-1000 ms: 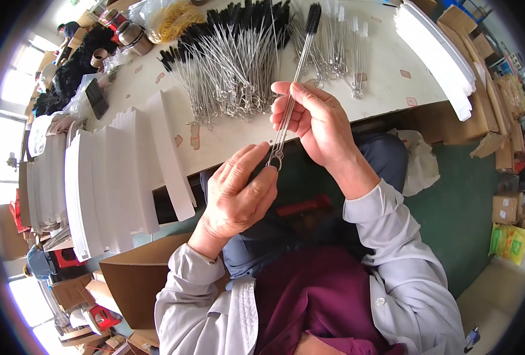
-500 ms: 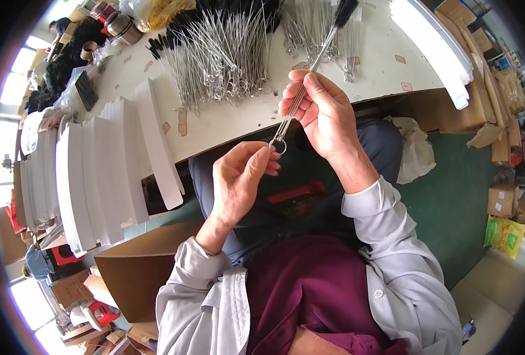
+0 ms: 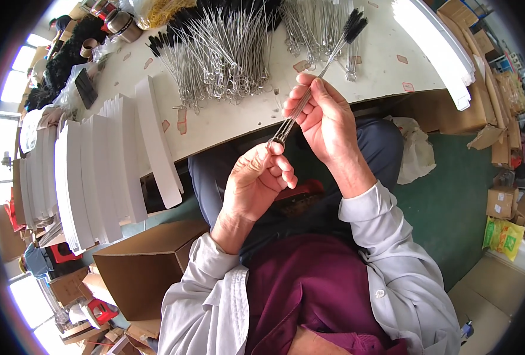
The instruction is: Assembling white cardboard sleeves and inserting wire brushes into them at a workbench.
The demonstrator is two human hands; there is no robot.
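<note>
A small bundle of wire-handled brushes (image 3: 333,58) with black bristle tips slants up over the table's front edge. My right hand (image 3: 331,121) is closed round the wire shafts, thumb on top and fingers beneath. At the bundle's lower end, my left hand (image 3: 253,180) pinches a metal ring (image 3: 276,142) by the wire loops between thumb and forefinger; its other fingers are curled loosely. Whether the ring passes through every loop I cannot tell. Beyond my hands, a large pile of similar brushes (image 3: 230,56) lies loops toward me, and a smaller group of brushes (image 3: 315,32) lies to its right.
White card strips (image 3: 96,171) stand stacked at the left, with one strip (image 3: 156,142) overhanging the white table's (image 3: 381,71) edge. More white strips (image 3: 434,47) lie at the right. An open cardboard box (image 3: 138,278) sits lower left; a plastic bag (image 3: 415,151) hangs right of my knee.
The brush tips have fanned apart, showing more than one black head. My left hand has turned, its fingers opening toward the right, while the ring has tilted; the right hand barely shifted.
</note>
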